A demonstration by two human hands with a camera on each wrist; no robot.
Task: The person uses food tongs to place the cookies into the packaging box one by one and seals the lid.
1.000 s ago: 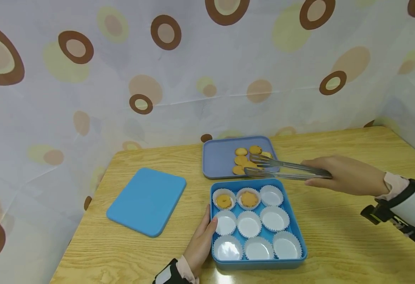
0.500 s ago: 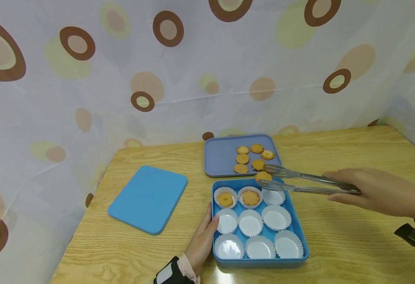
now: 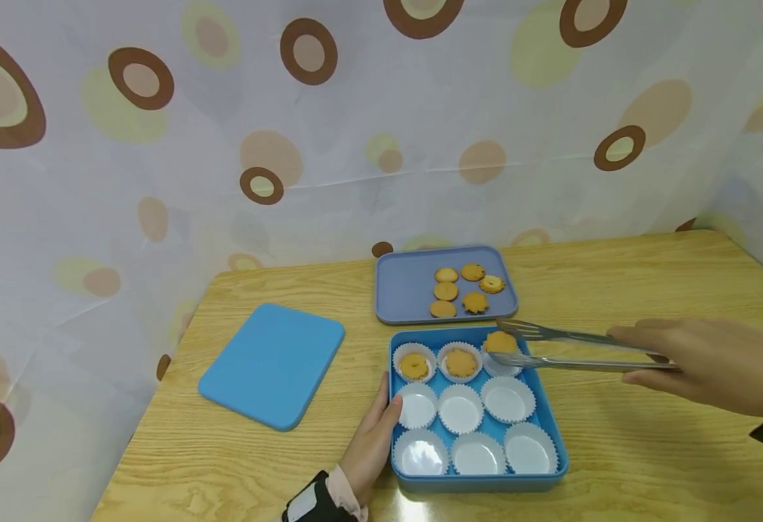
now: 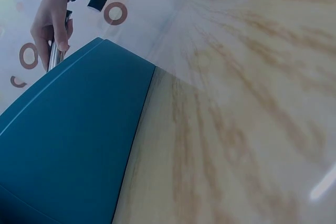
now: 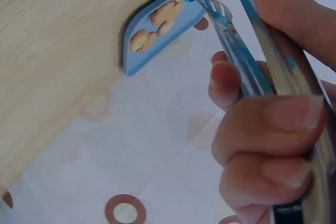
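My right hand (image 3: 701,362) grips a pair of metal tongs (image 3: 590,361), fingers wrapped round the handles in the right wrist view. At the tongs' tips a star-edged cookie (image 3: 500,342) is over the back-right white paper cup (image 3: 500,366). That cup sits in a blue box (image 3: 547,406) with rows of such cups. Two other back-row cups hold a flower-shaped cookie (image 3: 413,366) and a star-edged cookie (image 3: 460,363). My left hand (image 3: 370,442) lies against the box's left side, fingers fairly straight along the wall, thumb at the rim. The left wrist view shows the box's outer wall (image 4: 79,129).
Behind the box, a grey-blue tray (image 3: 404,290) bears several cookies (image 3: 446,291) on its right half. A flat blue lid (image 3: 273,366) lies on the wooden table (image 3: 172,449) to the left. A patterned curtain (image 3: 355,94) hangs behind the table.
The tongs have brought a star-edged cookie from the tray forward and right to the back-right cup. My right hand has moved right and nearer. My left hand has stayed against the box.
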